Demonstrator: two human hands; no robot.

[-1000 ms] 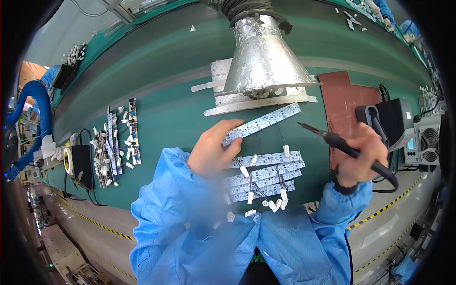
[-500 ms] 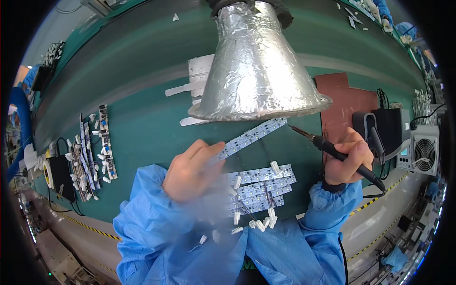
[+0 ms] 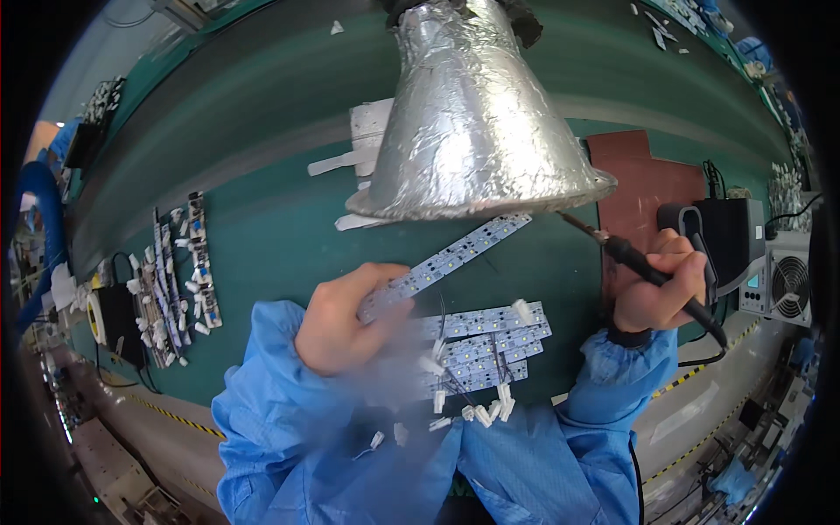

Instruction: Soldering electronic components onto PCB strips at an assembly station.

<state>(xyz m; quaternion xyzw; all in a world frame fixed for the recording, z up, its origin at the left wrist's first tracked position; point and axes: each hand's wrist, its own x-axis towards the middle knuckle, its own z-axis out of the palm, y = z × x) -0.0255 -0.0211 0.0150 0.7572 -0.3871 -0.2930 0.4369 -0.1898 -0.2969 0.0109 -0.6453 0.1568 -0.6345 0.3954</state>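
My left hand (image 3: pixel 344 317) grips one end of a long white LED strip board (image 3: pixel 448 261), which slants up to the right above the green bench. My right hand (image 3: pixel 658 282) is closed around a black soldering iron (image 3: pixel 640 267); its tip points up-left under the rim of a foil-wrapped fume hood (image 3: pixel 472 114), close to the strip's far end. Below the strip lie several more LED boards (image 3: pixel 486 346) with thin wires and small white connectors (image 3: pixel 486 411). A haze of smoke hangs over my left sleeve.
A brown mat (image 3: pixel 647 188) lies right of the hood. A black soldering station (image 3: pixel 726 236) and a fan unit (image 3: pixel 787 280) stand at the far right. More strips and connectors (image 3: pixel 175 276) are piled at the left, beside a tape roll (image 3: pixel 98 317).
The view has closed in on the bench, so the foil hood looks bigger. My right hand brought the soldering iron up and left toward the strip's far end. My left hand still holds the strip.
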